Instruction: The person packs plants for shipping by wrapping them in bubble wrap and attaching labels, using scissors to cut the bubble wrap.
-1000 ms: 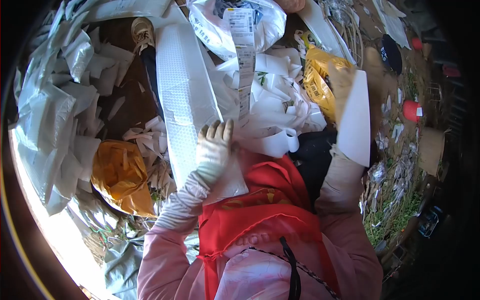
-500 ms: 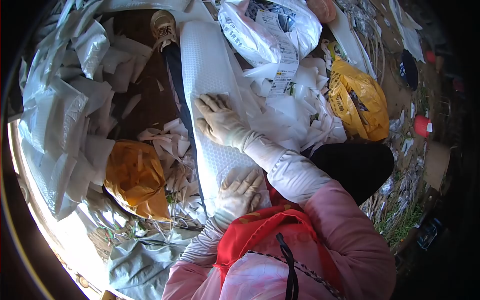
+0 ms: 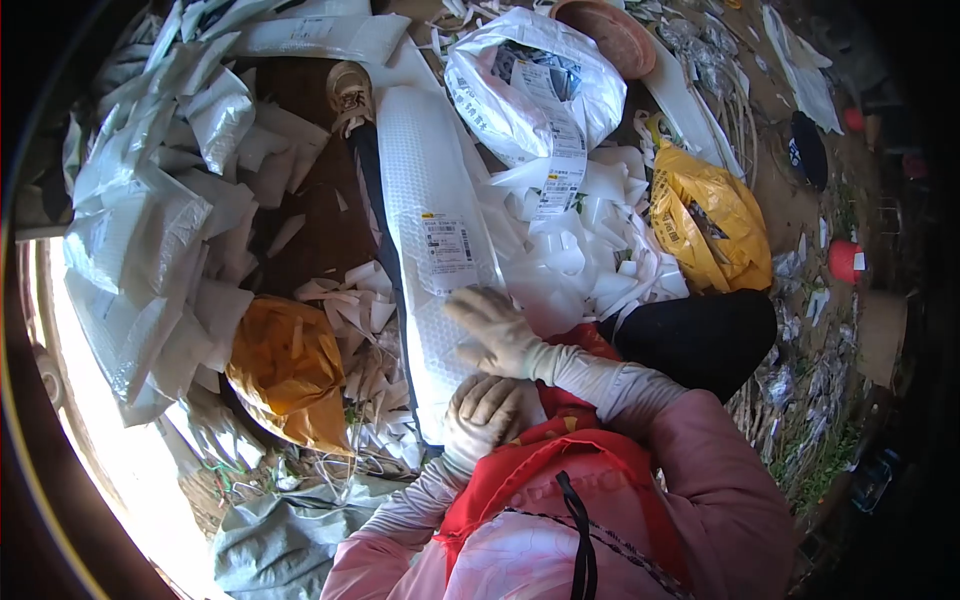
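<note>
**Label on, hands flat on the mailer**

Closest in, a red apron [image 3: 540,470] and pink sleeves. Just above them the left hand [image 3: 485,410], gloved, fingers curled loosely, rests on the near end of the white bubble mailer [image 3: 425,180]; it grips nothing that I can see. Right beside it the right hand [image 3: 495,325], also gloved, lies open and flat across the mailer, fingers spread, tips just under the label [image 3: 447,243]. The mailer lies lengthwise away from the person, over the lap and out across the ground.

The label looks stuck down square. To my eye the thing to do well here is pressure: keep the near hand pinning the mailer and sweep the flat palm outward so no edge lifts on that bubbly surface.

Left of the mailer, an orange bag [image 3: 285,365] among white paper scraps [image 3: 590,250], which also lie heaped to its right. Further out, a yellow bag [image 3: 715,225] on the right, a stack of white mailers [image 3: 150,220] far left, and at the top a stuffed white bag [image 3: 530,90] with a label strip [image 3: 560,150] hanging down it.
</note>
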### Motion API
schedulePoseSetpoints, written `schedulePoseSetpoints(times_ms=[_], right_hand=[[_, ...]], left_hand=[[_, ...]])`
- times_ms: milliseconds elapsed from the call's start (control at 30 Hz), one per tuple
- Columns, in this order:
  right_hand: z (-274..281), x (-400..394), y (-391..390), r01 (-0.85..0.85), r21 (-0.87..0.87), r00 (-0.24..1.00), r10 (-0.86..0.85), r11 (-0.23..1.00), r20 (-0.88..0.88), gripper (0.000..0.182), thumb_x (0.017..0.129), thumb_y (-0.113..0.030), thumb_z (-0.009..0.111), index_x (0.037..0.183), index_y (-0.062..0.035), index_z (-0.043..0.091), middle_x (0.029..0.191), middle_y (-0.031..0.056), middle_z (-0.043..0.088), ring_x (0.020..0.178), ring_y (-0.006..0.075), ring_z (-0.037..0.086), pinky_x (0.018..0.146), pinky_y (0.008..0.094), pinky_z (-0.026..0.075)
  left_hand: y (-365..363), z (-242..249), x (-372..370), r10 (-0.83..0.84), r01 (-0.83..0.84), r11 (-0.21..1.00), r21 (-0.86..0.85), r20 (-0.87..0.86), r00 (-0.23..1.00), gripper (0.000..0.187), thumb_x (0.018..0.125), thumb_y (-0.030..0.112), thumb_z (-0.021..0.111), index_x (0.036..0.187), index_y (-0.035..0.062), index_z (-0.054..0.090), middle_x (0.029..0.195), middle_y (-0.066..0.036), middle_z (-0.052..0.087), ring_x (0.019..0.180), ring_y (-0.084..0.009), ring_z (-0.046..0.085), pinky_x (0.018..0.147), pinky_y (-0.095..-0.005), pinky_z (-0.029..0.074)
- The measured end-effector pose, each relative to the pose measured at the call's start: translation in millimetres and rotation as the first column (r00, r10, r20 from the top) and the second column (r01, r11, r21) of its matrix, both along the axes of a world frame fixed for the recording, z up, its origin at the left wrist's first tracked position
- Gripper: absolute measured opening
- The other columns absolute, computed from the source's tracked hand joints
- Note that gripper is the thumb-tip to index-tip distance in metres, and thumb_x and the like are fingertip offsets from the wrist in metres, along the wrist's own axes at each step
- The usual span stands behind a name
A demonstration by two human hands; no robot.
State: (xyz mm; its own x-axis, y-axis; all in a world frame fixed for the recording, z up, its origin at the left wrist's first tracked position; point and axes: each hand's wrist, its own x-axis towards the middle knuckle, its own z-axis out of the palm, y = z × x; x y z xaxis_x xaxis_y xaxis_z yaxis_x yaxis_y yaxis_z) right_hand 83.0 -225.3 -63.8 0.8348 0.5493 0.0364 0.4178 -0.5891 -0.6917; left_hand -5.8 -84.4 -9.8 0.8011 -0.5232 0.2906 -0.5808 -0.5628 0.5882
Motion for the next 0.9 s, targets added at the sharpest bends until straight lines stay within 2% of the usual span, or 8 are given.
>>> schedulePoseSetpoints(times_ms=[67, 133, 400, 533, 633, 667, 733, 900], right_hand=[[-28, 10, -1, 0.597, 0.034, 0.790, -0.580, 0.802, -0.199, 0.071, 0.085, -0.036, 0.064, 0.137, 0.0010, 0.033, 0.134, 0.0197, 0.040, 0.122, 0.0313, 0.042, 0.104, 0.0384, 0.034], [-51, 33, 9, 0.855, 0.246, 0.380, -0.229, 0.456, -0.896, 0.049, 0.085, -0.023, 0.067, 0.122, 0.0035, 0.049, 0.112, 0.0109, 0.059, 0.098, 0.0180, 0.055, 0.087, 0.0277, 0.045], [-10, 49, 26, 0.775, 0.549, 0.585, -0.027, 0.313, -0.810, 0.019, 0.084, -0.010, 0.059, 0.097, 0.0036, 0.060, 0.087, 0.0057, 0.064, 0.075, 0.0119, 0.057, 0.069, 0.0257, 0.048], [82, 64, 52, 0.613, 0.723, 0.754, 0.036, 0.319, -0.655, 0.001, 0.083, -0.001, 0.049, 0.083, -0.0009, 0.050, 0.072, -0.0023, 0.049, 0.065, 0.0059, 0.045, 0.056, 0.0237, 0.040], [142, 85, 76, 0.120, 0.768, 0.993, -0.083, 0.629, -0.087, 0.013, 0.085, -0.003, 0.050, 0.096, -0.0016, 0.044, 0.084, 0.0091, 0.047, 0.068, 0.0158, 0.046, 0.060, 0.0295, 0.040], [174, 93, 67, 0.020, 0.388, 0.975, 0.069, 0.922, -0.213, 0.048, 0.086, -0.015, 0.058, 0.125, 0.0045, 0.040, 0.108, 0.0223, 0.053, 0.102, 0.0284, 0.055, 0.088, 0.0346, 0.044], [178, 95, 85, 0.034, 0.572, 0.993, -0.092, 0.820, 0.073, 0.050, 0.084, -0.020, 0.061, 0.124, 0.0040, 0.043, 0.113, 0.0245, 0.051, 0.110, 0.0330, 0.052, 0.094, 0.0369, 0.043], [162, 116, -10, 0.087, 0.618, 0.996, -0.086, 0.781, -0.032, 0.028, 0.086, -0.018, 0.062, 0.105, 0.0015, 0.059, 0.102, 0.0132, 0.059, 0.091, 0.0236, 0.060, 0.080, 0.0327, 0.050]], left_hand=[[-2, -3, -12, 0.166, -0.168, 0.985, -0.024, -0.091, 0.982, 0.054, 0.063, 0.030, 0.068, 0.111, 0.0056, 0.059, 0.111, -0.014, 0.058, 0.103, -0.0331, 0.055, 0.091, -0.0483, 0.042], [-8, 9, -14, 0.240, -0.243, 0.970, 0.007, -0.191, 0.952, 0.067, 0.061, 0.038, 0.070, 0.118, 0.0048, 0.054, 0.119, -0.017, 0.053, 0.111, -0.0370, 0.050, 0.095, -0.0509, 0.038], [-14, 34, -37, 0.297, -0.291, 0.955, 0.058, -0.198, 0.934, 0.089, 0.063, 0.042, 0.073, 0.141, 0.0186, 0.036, 0.137, -0.029, 0.033, 0.121, -0.0488, 0.038, 0.098, -0.0573, 0.033], [-9, 34, -30, 0.411, -0.404, 0.911, -0.075, 0.173, 0.895, 0.063, 0.077, 0.033, 0.063, 0.133, 0.0120, 0.040, 0.131, -0.030, 0.038, 0.112, -0.0465, 0.047, 0.092, -0.0542, 0.040], [-3, 22, -7, 0.494, -0.453, 0.869, -0.198, 0.382, 0.781, 0.062, 0.080, 0.023, 0.062, 0.134, 0.0126, 0.033, 0.133, -0.027, 0.037, 0.114, -0.0458, 0.046, 0.090, -0.0566, 0.041], [3, 22, 13, 0.505, -0.501, 0.854, -0.140, 0.459, 0.731, 0.060, 0.082, 0.022, 0.061, 0.135, 0.0128, 0.033, 0.136, -0.027, 0.034, 0.115, -0.0467, 0.045, 0.090, -0.0563, 0.042], [32, 40, 65, 0.544, -0.582, 0.809, -0.084, 0.482, 0.687, 0.070, 0.085, 0.026, 0.063, 0.139, 0.0060, 0.024, 0.140, -0.029, 0.030, 0.124, -0.0461, 0.040, 0.098, -0.0516, 0.041], [141, 114, 229, 0.578, -0.737, 0.669, -0.096, 0.690, 0.435, 0.054, 0.088, 0.020, 0.057, 0.137, 0.0067, 0.040, 0.138, -0.019, 0.038, 0.128, -0.0364, 0.038, 0.103, -0.0453, 0.038]])
